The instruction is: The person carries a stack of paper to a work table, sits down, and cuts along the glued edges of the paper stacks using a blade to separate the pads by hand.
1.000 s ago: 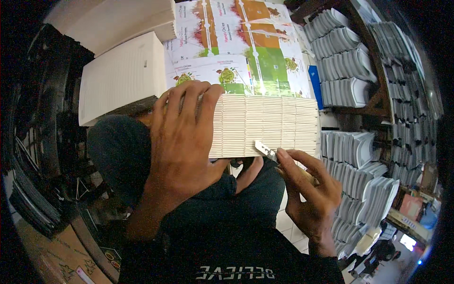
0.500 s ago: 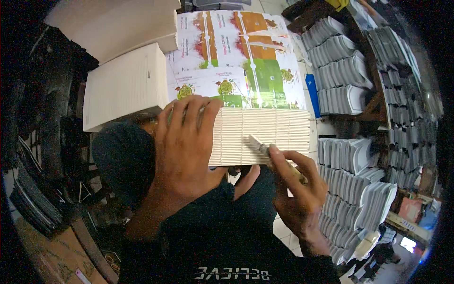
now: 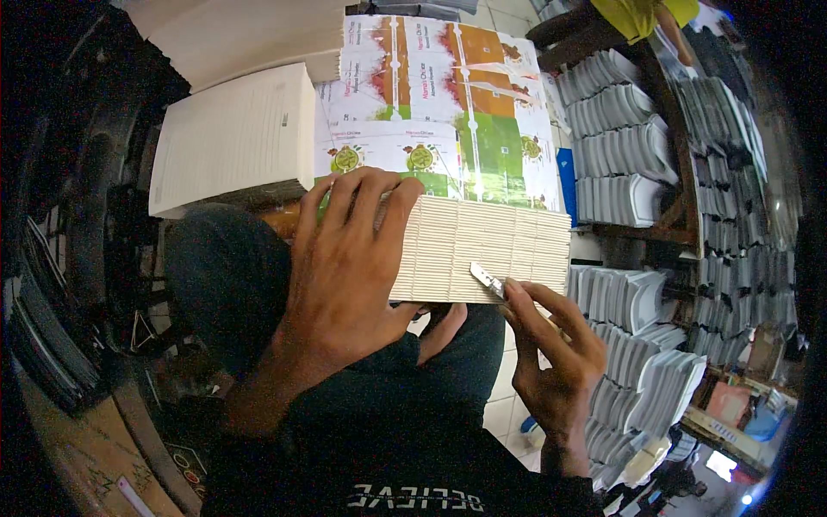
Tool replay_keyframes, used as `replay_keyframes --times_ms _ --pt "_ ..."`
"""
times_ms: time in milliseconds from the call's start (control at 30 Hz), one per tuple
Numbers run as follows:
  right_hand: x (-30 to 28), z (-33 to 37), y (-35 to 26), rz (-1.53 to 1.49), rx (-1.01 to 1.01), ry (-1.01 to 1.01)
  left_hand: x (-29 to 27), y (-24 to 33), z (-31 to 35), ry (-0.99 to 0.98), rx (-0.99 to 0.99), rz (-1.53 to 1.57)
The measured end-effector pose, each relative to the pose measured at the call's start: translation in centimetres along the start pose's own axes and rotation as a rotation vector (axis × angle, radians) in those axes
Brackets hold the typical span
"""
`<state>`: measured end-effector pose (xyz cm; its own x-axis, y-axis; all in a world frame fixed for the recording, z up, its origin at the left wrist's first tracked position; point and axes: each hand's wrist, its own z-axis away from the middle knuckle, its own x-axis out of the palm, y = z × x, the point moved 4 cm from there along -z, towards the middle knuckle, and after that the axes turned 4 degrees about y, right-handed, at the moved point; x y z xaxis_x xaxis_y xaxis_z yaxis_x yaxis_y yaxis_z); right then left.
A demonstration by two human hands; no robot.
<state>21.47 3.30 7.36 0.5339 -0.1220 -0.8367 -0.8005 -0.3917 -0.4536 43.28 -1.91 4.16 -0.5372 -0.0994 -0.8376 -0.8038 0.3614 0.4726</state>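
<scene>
A thick stack of cream paper sections (image 3: 491, 237) lies across my lap with its ridged edge up, crossed by several rows of thread. My left hand (image 3: 349, 250) presses on its left end, fingers spread over the top and thumb at the near edge. In my right hand (image 3: 560, 345) is a small cutter knife (image 3: 488, 279), pinched between thumb and fingers near the blade. The blade points up and left over the ridged face, close to the near edge. Whether it touches the paper I cannot tell.
Printed packaging sheets (image 3: 431, 103) cover the surface beyond the stack. A block of ruled paper (image 3: 237, 138) stands at the left, with a large pale board (image 3: 237, 39) behind it. Piles of folded paper (image 3: 616, 129) fill the racks at the right. Another person in yellow (image 3: 637, 17) stands far right.
My right hand and the knife have moved slightly right and nearer to me. The knife blade has come away from the middle of the stack. The person in yellow shows more.
</scene>
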Motion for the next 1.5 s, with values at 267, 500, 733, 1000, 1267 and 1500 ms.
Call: replay_keyframes --times_ms 267,500,733,1000,1267,1500 --pt "1.3 0.3 -0.5 0.103 -0.007 0.069 0.1 0.1 0.1 -0.041 0.003 -0.048" --pt "0.3 -0.6 0.1 -0.024 0.104 0.052 0.4 0.1 0.0 -0.034 -0.005 0.003" --pt "0.3 -0.9 0.1 0.056 0.021 -0.027 0.0 0.0 0.0 -0.001 -0.007 -0.024" --pt "1.4 -1.5 -0.5 0.116 -0.013 0.087 0.1 0.2 -0.1 -0.037 0.013 -0.029" --pt "0.6 -1.9 0.1 -0.011 0.096 0.006 -0.2 0.2 0.1 -0.02 -0.007 0.007" --pt "1.0 -1.5 1.0 0.02 -0.014 0.053 0.1 -0.2 0.2 0.026 -0.014 0.03"
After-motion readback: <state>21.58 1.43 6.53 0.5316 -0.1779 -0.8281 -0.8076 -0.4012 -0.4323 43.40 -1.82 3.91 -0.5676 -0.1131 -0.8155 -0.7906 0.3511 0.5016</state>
